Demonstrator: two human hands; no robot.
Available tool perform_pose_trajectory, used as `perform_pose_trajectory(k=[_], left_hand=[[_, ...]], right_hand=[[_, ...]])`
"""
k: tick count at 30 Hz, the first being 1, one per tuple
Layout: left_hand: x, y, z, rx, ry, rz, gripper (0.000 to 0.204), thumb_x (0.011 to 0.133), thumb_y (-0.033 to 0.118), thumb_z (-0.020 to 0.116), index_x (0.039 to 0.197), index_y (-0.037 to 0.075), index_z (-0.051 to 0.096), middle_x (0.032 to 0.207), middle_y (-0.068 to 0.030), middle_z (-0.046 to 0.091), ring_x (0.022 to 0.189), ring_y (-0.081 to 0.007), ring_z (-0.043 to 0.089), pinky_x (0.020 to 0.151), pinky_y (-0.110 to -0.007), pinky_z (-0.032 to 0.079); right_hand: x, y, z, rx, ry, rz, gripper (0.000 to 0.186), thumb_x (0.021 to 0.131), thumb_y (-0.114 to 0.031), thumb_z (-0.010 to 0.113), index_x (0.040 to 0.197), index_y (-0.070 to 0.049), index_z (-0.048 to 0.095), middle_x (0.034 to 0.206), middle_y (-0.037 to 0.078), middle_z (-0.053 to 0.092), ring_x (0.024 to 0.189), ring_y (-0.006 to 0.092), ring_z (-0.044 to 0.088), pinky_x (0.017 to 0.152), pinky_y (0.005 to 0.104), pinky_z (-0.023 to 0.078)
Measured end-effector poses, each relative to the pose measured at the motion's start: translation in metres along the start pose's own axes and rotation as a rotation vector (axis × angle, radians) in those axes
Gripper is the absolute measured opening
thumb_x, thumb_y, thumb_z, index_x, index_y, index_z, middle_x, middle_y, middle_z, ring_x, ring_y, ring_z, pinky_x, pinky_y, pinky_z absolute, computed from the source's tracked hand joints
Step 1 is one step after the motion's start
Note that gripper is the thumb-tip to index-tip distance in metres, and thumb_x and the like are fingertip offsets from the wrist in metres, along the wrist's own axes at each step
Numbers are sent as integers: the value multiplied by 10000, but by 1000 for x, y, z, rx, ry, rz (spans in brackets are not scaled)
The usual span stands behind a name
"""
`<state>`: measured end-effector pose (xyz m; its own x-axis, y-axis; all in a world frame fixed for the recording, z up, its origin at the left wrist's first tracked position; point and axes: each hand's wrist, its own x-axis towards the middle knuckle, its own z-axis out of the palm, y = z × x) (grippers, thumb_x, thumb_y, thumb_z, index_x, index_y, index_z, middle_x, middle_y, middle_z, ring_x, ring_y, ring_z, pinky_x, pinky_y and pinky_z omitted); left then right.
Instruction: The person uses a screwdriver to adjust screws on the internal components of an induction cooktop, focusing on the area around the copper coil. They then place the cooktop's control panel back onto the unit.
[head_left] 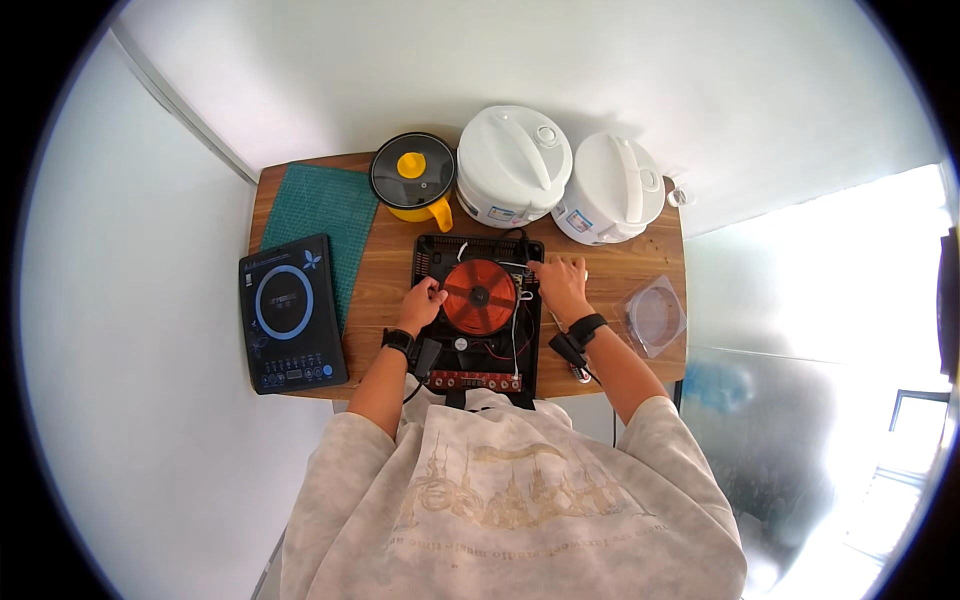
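Note:
An opened induction cooker housing lies in front of me, with a round copper coil, white and red wires, a circuit board and a button strip along its near edge. My left hand is at the coil's left edge, thumb and finger closed together, what is between them unclear. My right hand is at the housing's upper right, fingers curled by the board and wires, its fingertips closed on something too small to make out.
An assembled black induction cooker lies left on a green mat. A yellow pot and two white cookers stand at the back. A clear plastic case sits right on the wooden table, against white walls.

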<state>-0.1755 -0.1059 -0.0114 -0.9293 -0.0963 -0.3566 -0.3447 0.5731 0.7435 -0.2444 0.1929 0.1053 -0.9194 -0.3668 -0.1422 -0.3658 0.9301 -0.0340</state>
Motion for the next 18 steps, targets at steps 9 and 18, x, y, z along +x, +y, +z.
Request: perform_pose_trajectory(k=[9,18], left_hand=[[1,-2,1,23,11,41,295,883,314,730,1010,76,611,841,-101,689,818,-307,677,728,-426,523],[5,-9,5,-25,7,44,289,879,305,732,1008,77,610,820,-108,683,814,-317,675,718,-430,520]], right_hand=[[3,2,7,-45,-36,-18,413,779,-106,703,1159,-270,711,952,88,673,989,257,651,853,466,412],[14,6,9,-38,-53,-70,333,815,-131,669,1117,-251,740,862,90,707,896,267,701,754,471,486]])
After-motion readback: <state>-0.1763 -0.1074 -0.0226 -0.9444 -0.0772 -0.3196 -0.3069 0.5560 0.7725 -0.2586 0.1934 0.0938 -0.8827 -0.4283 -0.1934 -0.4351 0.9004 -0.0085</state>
